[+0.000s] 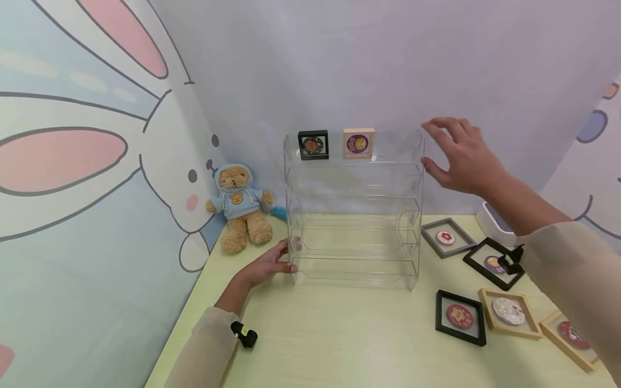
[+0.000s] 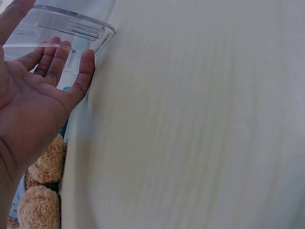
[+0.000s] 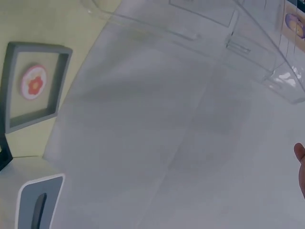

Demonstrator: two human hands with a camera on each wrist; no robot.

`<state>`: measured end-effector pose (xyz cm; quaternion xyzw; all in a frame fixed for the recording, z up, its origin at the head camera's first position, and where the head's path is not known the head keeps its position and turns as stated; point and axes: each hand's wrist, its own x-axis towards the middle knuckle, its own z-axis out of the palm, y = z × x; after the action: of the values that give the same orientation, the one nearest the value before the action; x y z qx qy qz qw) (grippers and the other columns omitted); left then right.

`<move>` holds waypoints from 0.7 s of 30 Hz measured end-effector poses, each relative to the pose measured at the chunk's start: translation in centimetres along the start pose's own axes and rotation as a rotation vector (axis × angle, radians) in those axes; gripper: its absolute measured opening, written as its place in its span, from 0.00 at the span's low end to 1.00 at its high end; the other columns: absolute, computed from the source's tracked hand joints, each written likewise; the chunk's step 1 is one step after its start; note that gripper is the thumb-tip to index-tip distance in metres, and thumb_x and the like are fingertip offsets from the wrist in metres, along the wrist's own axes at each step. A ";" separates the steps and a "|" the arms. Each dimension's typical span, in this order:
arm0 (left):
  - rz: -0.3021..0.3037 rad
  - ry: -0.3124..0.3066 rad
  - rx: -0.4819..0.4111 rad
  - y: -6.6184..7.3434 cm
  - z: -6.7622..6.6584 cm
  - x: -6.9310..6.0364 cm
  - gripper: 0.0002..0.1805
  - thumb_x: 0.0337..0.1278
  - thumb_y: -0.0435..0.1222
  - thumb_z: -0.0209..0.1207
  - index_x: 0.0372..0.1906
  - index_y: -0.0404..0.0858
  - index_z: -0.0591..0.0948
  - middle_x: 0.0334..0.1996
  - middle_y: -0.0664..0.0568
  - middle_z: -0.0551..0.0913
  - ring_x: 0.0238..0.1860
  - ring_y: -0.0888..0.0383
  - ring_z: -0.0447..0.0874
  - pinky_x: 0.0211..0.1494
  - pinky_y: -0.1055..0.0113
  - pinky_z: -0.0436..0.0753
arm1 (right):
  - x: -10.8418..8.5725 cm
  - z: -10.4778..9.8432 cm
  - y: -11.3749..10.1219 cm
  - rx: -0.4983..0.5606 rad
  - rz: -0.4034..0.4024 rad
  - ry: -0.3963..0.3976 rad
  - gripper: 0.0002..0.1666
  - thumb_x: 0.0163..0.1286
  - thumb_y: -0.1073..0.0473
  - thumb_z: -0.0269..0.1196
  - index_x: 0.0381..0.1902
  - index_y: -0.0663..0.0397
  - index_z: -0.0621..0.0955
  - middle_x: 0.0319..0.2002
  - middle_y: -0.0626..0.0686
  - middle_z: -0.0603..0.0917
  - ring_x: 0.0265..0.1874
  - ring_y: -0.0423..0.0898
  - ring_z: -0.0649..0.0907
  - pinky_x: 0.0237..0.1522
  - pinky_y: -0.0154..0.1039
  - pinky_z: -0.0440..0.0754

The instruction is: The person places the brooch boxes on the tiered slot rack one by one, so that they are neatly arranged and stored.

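Note:
A clear acrylic tiered rack (image 1: 356,264) stands upright on the table. My left hand (image 1: 267,264) is at the rack's lower left side; in the left wrist view its fingers (image 2: 57,59) lie extended against the clear panel. My right hand (image 1: 461,156) is raised by the upper right corner, thumb and fingers apart, holding nothing; whether its fingertips touch the rack I cannot tell. On the top tier stand a small black frame (image 1: 313,145) with a dark round badge and a light wood frame (image 1: 358,143) with a purple and yellow badge.
Right of the rack lie a grey frame (image 1: 448,237), two black frames, one of them (image 1: 461,317) nearer, and two wooden frames, one (image 1: 509,312) with a pale badge. Behind them is a white container (image 1: 495,223). A teddy bear (image 1: 240,207) sits at left by the rabbit-printed wall.

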<state>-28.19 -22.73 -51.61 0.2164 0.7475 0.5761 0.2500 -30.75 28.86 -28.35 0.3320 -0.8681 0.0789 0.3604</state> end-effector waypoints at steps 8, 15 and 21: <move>-0.008 0.000 -0.008 -0.2 -0.1 0.1 0.52 0.72 0.40 0.72 0.91 0.50 0.53 0.88 0.46 0.58 0.88 0.44 0.52 0.84 0.42 0.62 | -5.8 -0.1 3.3 0.016 0.194 -0.081 0.47 0.69 0.57 0.70 0.83 0.62 0.68 0.73 0.73 0.72 0.67 0.76 0.72 0.58 0.79 0.67; -0.013 -0.002 -0.020 -0.1 -0.1 0.1 0.53 0.72 0.42 0.72 0.91 0.50 0.53 0.88 0.47 0.58 0.89 0.43 0.52 0.84 0.41 0.61 | -11.1 2.1 5.6 0.012 0.280 -0.278 0.50 0.67 0.58 0.74 0.82 0.64 0.67 0.74 0.74 0.71 0.65 0.77 0.74 0.54 0.78 0.74; -0.025 -0.011 -0.026 -0.1 0.0 -0.1 0.53 0.73 0.43 0.72 0.91 0.51 0.52 0.89 0.47 0.56 0.90 0.43 0.49 0.86 0.39 0.59 | -14.2 3.9 6.1 0.027 0.318 -0.520 0.52 0.67 0.57 0.74 0.82 0.67 0.65 0.76 0.74 0.68 0.71 0.78 0.71 0.58 0.82 0.74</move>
<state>-28.17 -22.82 -51.70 0.2069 0.7411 0.5814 0.2642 -29.45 39.49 -40.20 0.2058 -0.9712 0.0580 0.1047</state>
